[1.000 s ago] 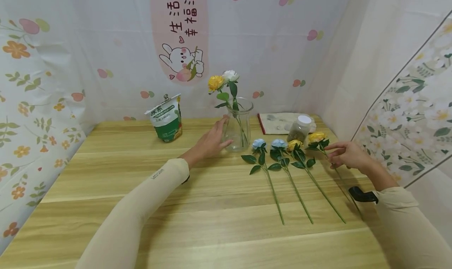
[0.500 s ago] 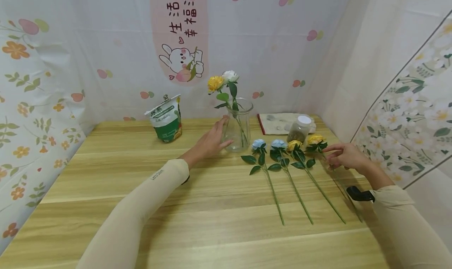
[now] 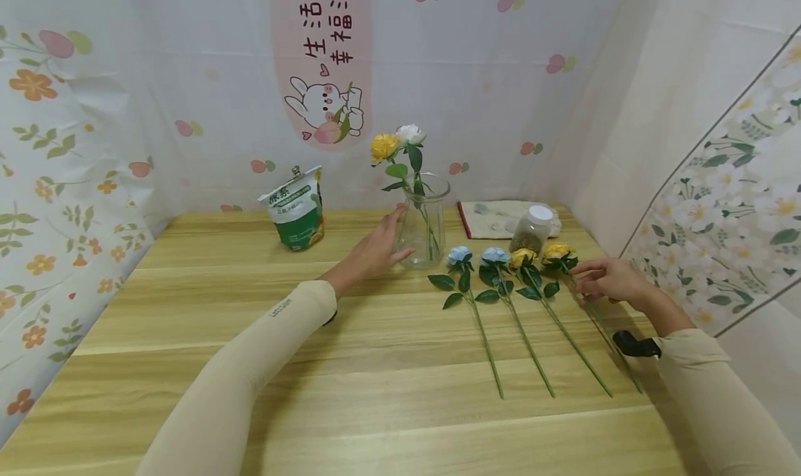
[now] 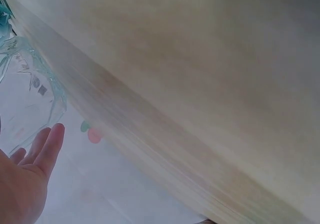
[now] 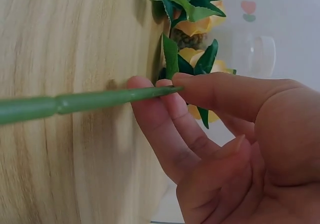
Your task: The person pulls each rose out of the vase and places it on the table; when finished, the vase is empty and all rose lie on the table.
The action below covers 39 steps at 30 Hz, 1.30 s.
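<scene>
My left hand (image 3: 373, 248) lies against the left side of a clear glass vase (image 3: 432, 233), fingers extended and thumb reaching across its front. In the left wrist view the fingers are right at the glass vase (image 4: 37, 96). A yellow rose (image 3: 383, 147) and a white rose (image 3: 411, 135) stand in the vase. On the right, my right hand (image 3: 608, 280) pinches the stem of the rightmost yellow rose (image 3: 559, 251) between thumb and fingers, just below its leaves. The right wrist view shows its green stem (image 5: 95, 101) running into that pinch.
Two blue roses (image 3: 459, 255) and another yellow rose (image 3: 521, 257) lie side by side on the wooden table (image 3: 350, 392). Behind them are a white-lidded jar (image 3: 530, 233) and a folded cloth (image 3: 491, 219). A green-and-white pouch (image 3: 297, 215) stands at back left.
My right hand has shifted slightly left, and the bloom of the rose it holds has moved a little left and down. My left hand stays at the vase.
</scene>
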Motion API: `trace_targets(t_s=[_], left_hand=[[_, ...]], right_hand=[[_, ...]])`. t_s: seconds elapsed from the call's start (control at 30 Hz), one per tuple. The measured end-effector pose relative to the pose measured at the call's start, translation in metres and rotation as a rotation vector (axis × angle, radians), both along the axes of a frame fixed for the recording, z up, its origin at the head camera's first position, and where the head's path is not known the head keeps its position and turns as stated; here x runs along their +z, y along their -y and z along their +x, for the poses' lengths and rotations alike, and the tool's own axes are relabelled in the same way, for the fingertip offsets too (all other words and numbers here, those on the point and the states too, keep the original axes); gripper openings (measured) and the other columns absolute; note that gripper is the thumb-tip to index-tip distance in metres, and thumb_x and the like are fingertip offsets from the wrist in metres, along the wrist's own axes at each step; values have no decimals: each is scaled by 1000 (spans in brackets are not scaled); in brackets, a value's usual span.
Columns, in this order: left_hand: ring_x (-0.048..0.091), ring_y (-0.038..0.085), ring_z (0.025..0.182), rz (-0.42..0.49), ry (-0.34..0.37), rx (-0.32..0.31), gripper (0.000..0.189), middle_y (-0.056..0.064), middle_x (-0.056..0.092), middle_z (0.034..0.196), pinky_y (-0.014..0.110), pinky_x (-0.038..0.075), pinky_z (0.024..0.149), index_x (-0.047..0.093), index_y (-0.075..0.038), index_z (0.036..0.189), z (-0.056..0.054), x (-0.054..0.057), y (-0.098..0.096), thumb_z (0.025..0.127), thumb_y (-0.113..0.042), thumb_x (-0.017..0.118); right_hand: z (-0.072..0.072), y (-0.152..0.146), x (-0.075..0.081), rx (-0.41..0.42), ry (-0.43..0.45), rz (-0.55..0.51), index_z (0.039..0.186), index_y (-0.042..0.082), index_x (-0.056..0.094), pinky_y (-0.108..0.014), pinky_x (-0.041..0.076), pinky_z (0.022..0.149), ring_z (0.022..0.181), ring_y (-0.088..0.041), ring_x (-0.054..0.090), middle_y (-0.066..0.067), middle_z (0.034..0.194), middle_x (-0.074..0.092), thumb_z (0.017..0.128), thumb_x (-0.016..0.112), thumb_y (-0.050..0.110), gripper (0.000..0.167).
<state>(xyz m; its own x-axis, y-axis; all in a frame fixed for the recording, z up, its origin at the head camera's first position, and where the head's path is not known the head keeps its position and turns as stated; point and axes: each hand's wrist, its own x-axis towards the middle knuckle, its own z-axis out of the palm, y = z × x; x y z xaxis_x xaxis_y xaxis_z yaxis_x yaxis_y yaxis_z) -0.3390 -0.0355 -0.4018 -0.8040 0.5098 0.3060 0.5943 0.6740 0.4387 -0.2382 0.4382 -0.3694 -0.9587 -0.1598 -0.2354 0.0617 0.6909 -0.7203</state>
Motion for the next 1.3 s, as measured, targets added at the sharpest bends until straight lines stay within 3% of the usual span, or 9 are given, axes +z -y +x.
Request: trace_targets(t_s=[0.27,0.47,0.6,0.9,1.17,1.3], left_hand=[[50,41,127,-2,16,-2,89,18,20,161,48,53,86,3,-13,157,2,3,-3,97,-31,66],[50,41,127,-15,5,10,89,18,19,161,48,53,86,3,-13,157,3,4,-2,97,-32,66],[50,41,127,-20,4,18,90,19,21,161,49,53,89,4,-13,157,3,3,-1,96,-32,66],[49,42,129,-25,-3,16,90,20,22,160,51,49,96,4,-12,158,-1,2,-1,96,-32,67],[52,43,124,-22,4,4,91,24,28,156,51,51,92,3,-12,158,-1,1,-1,97,-33,66],[52,42,124,-18,-12,1,90,25,30,154,50,51,93,3,-11,158,-1,0,-1,97,-32,66]], right_hand=[[-3,-7,1,3,-2,34,135,-10,51,-26,34,44,73,-21,69,-21,112,70,98,60,13,45],[-2,-10,13,24,36,74,139,-7,50,-26,33,43,82,-23,73,-22,118,68,98,61,18,49],[2,-7,22,34,16,107,137,-8,51,-26,34,42,82,-24,73,-21,116,69,98,62,19,49],[14,30,42,72,-57,202,133,-10,54,-28,39,43,79,-29,71,-24,111,70,98,61,16,44],[14,67,52,77,-125,165,129,-4,60,-31,43,47,78,-24,69,-19,108,71,97,65,19,41],[10,86,52,88,-193,101,126,-6,62,-32,54,57,78,-19,70,-25,112,68,96,65,13,35]])
